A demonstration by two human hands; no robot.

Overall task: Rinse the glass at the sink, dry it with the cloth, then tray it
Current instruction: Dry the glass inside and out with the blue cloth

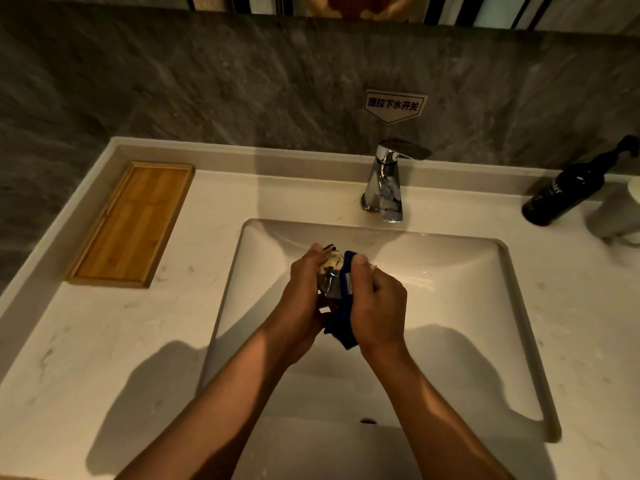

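Over the sink [512, 306], left hand [304, 292] grips the glass [330, 275], right hand [377, 306] the cloth [343, 327]; basin rim well apart.

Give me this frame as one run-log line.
phase: drying | left hand: holds glass | right hand: wipes with blue cloth | location: over sink | tray: empty | faucet: off

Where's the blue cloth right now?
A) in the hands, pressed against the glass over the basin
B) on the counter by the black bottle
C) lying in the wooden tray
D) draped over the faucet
A: the blue cloth is gripped by the right hand against the glass, which the left hand holds above the sink; the wooden tray holds nothing.
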